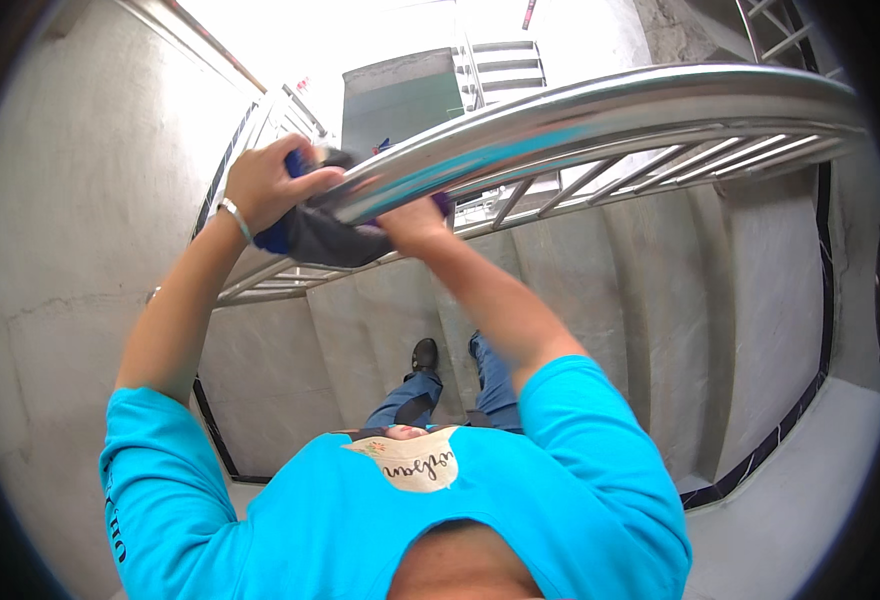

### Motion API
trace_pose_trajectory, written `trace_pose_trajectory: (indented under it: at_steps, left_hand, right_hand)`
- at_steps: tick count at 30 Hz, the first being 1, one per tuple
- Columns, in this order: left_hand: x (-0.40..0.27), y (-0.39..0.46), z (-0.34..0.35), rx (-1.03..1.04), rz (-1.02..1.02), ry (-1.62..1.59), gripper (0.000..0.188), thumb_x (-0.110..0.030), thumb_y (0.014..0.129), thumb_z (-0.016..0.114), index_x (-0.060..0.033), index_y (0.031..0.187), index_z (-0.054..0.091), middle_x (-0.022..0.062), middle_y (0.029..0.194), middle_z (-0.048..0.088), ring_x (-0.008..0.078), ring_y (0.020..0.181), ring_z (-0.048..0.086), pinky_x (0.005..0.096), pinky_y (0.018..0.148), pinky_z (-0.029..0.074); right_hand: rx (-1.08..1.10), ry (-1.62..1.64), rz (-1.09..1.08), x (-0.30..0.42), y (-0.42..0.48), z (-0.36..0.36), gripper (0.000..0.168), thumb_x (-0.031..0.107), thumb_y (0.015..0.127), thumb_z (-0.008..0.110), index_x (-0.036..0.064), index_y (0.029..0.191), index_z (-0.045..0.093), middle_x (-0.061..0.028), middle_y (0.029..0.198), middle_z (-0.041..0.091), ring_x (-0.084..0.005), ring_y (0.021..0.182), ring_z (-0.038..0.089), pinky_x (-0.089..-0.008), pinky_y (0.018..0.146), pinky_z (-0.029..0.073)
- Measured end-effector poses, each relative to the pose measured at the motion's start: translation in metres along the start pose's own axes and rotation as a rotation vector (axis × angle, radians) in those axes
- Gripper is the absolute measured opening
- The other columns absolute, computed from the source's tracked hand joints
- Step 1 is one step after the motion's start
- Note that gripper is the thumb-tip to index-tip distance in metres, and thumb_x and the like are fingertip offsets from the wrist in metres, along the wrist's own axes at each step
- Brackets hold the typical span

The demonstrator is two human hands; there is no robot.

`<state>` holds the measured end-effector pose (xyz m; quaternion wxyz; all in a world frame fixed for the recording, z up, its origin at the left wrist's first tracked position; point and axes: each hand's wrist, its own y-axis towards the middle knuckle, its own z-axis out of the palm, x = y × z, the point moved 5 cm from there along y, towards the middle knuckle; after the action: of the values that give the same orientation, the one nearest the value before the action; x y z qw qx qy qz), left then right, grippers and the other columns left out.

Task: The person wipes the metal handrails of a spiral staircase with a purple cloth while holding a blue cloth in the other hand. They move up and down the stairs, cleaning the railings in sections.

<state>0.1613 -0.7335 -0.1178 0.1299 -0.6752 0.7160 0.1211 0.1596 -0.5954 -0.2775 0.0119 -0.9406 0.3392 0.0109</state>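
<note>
A shiny metal handrail (pixel 590 120) curves across the upper part of the head view. Over its left end a dark grey and blue cloth (pixel 342 240) is draped and hangs below the tube. My left hand (pixel 271 180), with a bracelet at the wrist, grips this cloth on top of the rail, thumb towards the tube. Under the rail, my right hand (pixel 414 225) reaches in from the other side; its fingers are hidden behind the tube. Something purple shows at those fingers, but whether it is part of the cloth I cannot tell.
Stone stair treads (pixel 567 300) run beneath the railing, and my shoe (pixel 425 355) rests on one. Metal balusters (pixel 620 180) line the rail. A plain wall (pixel 87 187) rises at left. Beyond the railing lies an open stairwell with another flight (pixel 504 67).
</note>
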Motion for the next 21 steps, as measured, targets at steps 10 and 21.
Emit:
trace_pose_trajectory:
  at_steps: [10, 21]
  left_hand:
    - [0.092, -0.080, 0.026, -0.291, -0.170, 0.016, 0.046, -0.058, 0.074, 0.059, -0.0114, 0.074, 0.057, 0.0082, 0.058, 0.056, 0.0253, 0.057, 0.058, 0.0353, 0.050, 0.042]
    - [0.087, -0.087, 0.025, -0.562, -0.120, -0.114, 0.028, -0.036, 0.076, 0.062, -0.0108, 0.070, 0.053, 0.0058, 0.057, 0.053, 0.0235, 0.056, 0.056, 0.0345, 0.049, 0.040]
  right_hand:
    - [-0.539, 0.056, 0.073, -0.117, -0.103, -0.069, 0.034, 0.002, 0.066, 0.058, 0.014, 0.098, 0.064, -0.0039, 0.108, 0.057, -0.0255, 0.104, 0.050, -0.0404, 0.083, 0.039]
    - [-1.090, 2.166, 0.250, -0.166, -0.138, -0.102, 0.041, 0.043, 0.090, 0.039, 0.013, 0.116, 0.052, -0.0058, 0.111, 0.057, -0.0216, 0.096, 0.057, -0.0379, 0.079, 0.050]
